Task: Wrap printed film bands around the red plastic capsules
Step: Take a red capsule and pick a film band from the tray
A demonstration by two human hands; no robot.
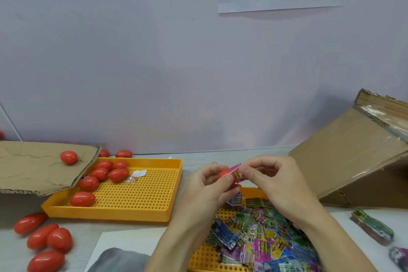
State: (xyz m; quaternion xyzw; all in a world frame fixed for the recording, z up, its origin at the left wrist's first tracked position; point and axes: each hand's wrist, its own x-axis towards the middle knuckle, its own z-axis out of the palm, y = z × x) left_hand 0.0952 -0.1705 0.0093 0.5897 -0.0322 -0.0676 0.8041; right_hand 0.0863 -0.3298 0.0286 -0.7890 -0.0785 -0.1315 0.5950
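While the left hand (207,185) holds a red capsule (225,175) in a narrow grip above the surface (194,157), the right hand (267,176) pinches a pink band (238,172) that sits on the capsule's right end. Below the hands, a yellow tray (205,256) holds many bands (260,236). Another tray (141,194) at left holds more capsules (103,174).
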